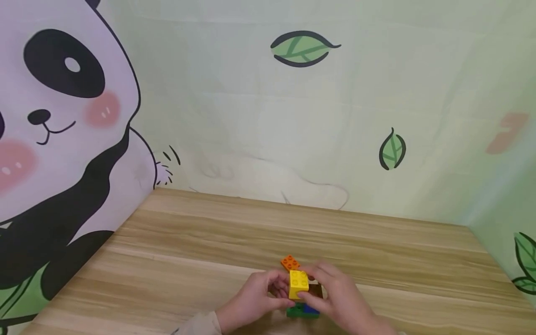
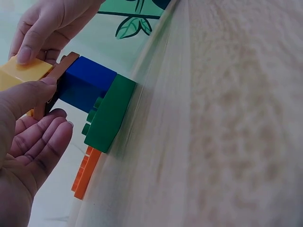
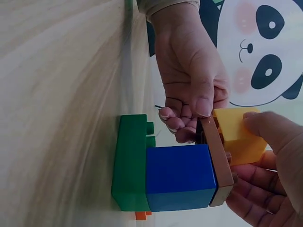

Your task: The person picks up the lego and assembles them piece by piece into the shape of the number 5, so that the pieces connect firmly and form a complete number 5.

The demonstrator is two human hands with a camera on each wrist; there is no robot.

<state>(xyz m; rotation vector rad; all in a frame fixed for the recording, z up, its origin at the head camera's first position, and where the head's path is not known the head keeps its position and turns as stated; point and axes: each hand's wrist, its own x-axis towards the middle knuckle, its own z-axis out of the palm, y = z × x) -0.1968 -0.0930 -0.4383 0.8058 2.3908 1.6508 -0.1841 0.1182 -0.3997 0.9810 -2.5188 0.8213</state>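
Note:
A green block (image 3: 130, 163) rests on the table with a blue block (image 3: 180, 175) on top at one end. Across the blue block lies a thin brown block (image 3: 220, 161), overhanging toward my left side. My right hand (image 1: 341, 295) pinches a yellow block (image 1: 298, 284) between thumb and fingers, right at the brown block's studs on the overhanging end. My left hand (image 1: 253, 298) holds that same end, thumb on the brown block's edge and fingers beneath it. An orange block (image 1: 290, 263) with studs up lies on the table just behind the stack.
The wood-grain table (image 1: 188, 242) spreads around the stack. Behind it stands a pale green cloth backdrop (image 1: 234, 121) with printed leaves, and a large printed panda (image 1: 75, 153) is at the left.

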